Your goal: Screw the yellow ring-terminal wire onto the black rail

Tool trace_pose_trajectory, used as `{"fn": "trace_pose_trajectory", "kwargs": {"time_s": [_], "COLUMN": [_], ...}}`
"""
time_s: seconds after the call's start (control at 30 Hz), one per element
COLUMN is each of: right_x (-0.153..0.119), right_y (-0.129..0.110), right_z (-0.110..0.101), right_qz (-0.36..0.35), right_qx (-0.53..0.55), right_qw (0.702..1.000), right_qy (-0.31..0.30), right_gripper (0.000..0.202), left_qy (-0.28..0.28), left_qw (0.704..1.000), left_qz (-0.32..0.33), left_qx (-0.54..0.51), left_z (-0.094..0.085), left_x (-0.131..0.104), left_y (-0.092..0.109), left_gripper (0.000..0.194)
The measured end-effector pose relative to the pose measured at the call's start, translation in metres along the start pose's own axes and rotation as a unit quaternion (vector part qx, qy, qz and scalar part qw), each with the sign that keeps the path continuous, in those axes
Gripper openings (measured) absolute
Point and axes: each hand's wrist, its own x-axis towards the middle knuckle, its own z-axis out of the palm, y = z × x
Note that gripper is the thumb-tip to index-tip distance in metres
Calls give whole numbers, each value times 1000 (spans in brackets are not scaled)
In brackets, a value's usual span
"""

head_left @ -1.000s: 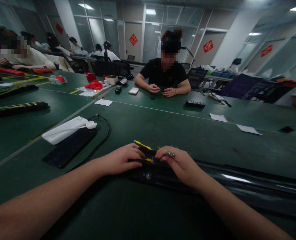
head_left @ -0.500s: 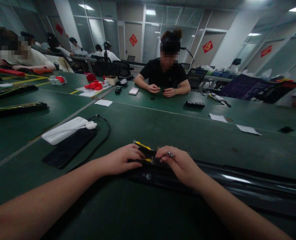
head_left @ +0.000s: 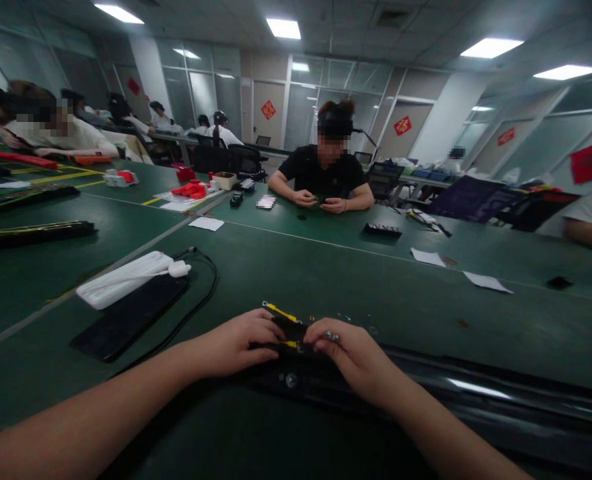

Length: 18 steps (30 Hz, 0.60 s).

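Note:
A long, glossy black housing (head_left: pixel 476 385) lies in front of me and runs off to the right. My left hand (head_left: pixel 243 341) grips its left end, thumb on the near side and fingers over the far side. A short yellow wire (head_left: pixel 281 312) with a ring terminal sticks out beyond those fingertips. Another bit of yellow shows between my hands. My right hand (head_left: pixel 351 350) is closed at the same spot, a small silver metal piece (head_left: pixel 332 335) showing between its fingers; its kind is unclear. A round screw head (head_left: pixel 291 381) sits on the housing's near face.
Small loose rings and bits lie just beyond my right hand. To the left are a black phone (head_left: pixel 131 317), a white wrapped bundle (head_left: pixel 126 279) and a black cable (head_left: pixel 213 283). A co-worker in black (head_left: pixel 326 177) sits opposite, near a black tray (head_left: pixel 383 230).
The view has tilted up, so my hands and the table appear lower. Both hands keep nearly the same place on the housing.

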Motion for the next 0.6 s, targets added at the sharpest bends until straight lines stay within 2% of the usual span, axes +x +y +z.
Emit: {"fn": "trace_pose_trajectory", "kwargs": {"time_s": [0.6], "right_x": [2], "right_y": [-3], "right_z": [-2], "right_qz": [26], "right_qx": [-12], "right_qw": [1000], "right_qy": [13], "right_gripper": [18], "left_qy": [1], "left_qw": [1000], "left_qz": [-1], "left_qx": [-8], "left_z": [-1], "left_x": [1], "left_y": [1], "left_gripper": [15]}}
